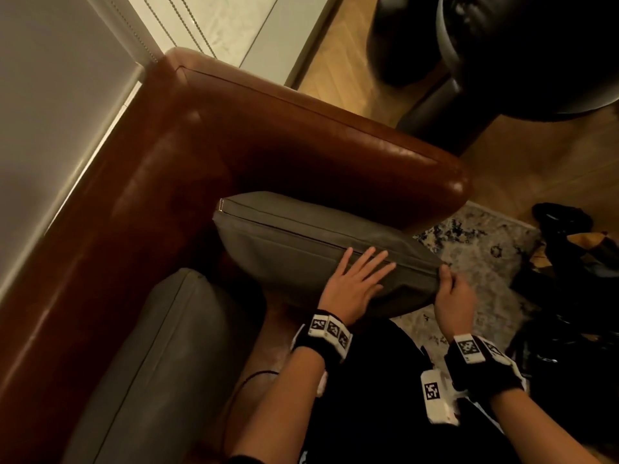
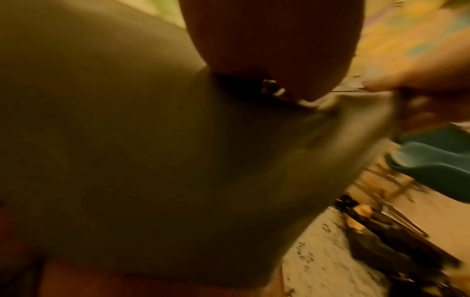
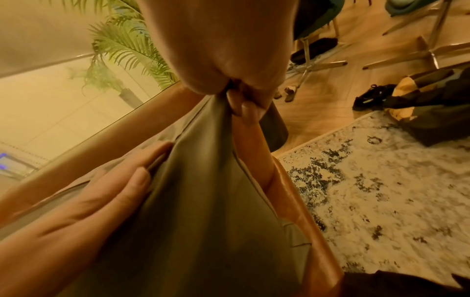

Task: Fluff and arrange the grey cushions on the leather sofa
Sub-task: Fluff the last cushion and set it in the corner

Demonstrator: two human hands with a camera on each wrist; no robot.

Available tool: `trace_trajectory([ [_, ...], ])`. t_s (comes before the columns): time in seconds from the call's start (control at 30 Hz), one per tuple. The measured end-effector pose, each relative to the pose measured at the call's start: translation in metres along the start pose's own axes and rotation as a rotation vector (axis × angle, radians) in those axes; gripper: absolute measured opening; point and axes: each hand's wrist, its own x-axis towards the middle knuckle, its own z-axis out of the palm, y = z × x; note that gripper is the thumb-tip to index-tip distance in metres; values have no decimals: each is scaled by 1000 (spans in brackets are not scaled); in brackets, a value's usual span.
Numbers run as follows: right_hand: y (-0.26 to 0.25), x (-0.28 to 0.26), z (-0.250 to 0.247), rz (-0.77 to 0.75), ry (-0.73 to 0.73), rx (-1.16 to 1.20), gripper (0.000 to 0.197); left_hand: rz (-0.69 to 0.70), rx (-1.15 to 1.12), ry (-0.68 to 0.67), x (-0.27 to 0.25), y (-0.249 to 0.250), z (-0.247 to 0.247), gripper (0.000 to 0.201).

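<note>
At about nine o'clock a second grey cushion leans on the sofa back. The grey cushion being worked stands on edge against the armrest, its long axis running ten o'clock to four. The left hand lies flat, fingers spread, on its near face; the right hand pinches the four-o'clock corner. Rug and open floor lie right.
</note>
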Motion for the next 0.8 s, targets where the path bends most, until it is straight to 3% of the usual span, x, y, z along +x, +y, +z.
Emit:
trace_trajectory([
  [0.1,-3,1,-3,-9,-22,4,44,-126,44,16,-14,-51,4,50],
  [0.23,-2,0,3,-42,-37,-27,42,-534,-9,61,-55,-142,3,52],
  [0.33,-4,-4,6,-51,-28,-38,41,-694,3,67,-70,-185,-9,51],
  [0.4,-7,-7,5,-36,-17,-18,41,-903,-110,167,-62,-191,-20,52],
  [0.5,-10,-10,0,-3,-30,55,42,-1153,-508,420,-44,-187,-40,56],
  [0.57,-5,-13,1,12,-25,93,47,-1190,-723,493,-33,-186,-48,58],
  [0.7,13,-33,9,131,-103,180,73,-1209,-744,611,-28,-195,-49,40],
  [0.8,25,-39,7,92,-179,122,36,-1195,-757,725,-34,-202,-43,26],
])
